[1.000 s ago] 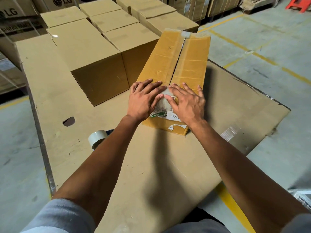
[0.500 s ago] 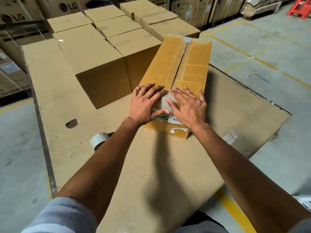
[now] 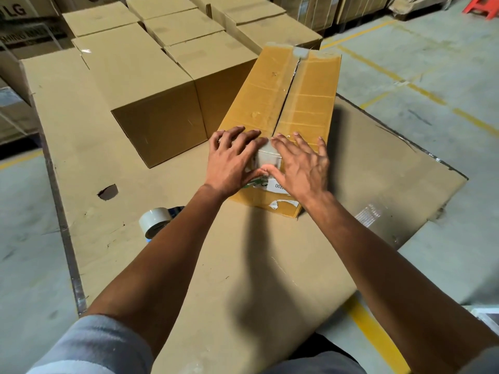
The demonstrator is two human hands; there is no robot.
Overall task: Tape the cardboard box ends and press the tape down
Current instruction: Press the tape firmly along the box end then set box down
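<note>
A long yellowish cardboard box (image 3: 286,101) lies on flattened cardboard, its top seam running away from me. A strip of pale tape (image 3: 267,156) wraps over its near end, and another pale strip (image 3: 299,52) covers the far end of the seam. My left hand (image 3: 232,160) and my right hand (image 3: 299,166) lie flat on the near end, fingers spread on either side of the tape, thumbs meeting on the front face. A roll of pale tape (image 3: 154,222) in a dispenser rests on the cardboard left of my left forearm.
Several closed brown boxes (image 3: 151,98) stand packed together to the left and behind the yellow box. The flattened cardboard sheet (image 3: 243,265) covers the work surface, with a torn hole (image 3: 108,191) at left. Concrete floor with yellow lines (image 3: 405,85) lies to the right.
Both hands have stayed on the near end of the box; the fingers have spread wider and the thumbs have slid down onto the front face over the tape.
</note>
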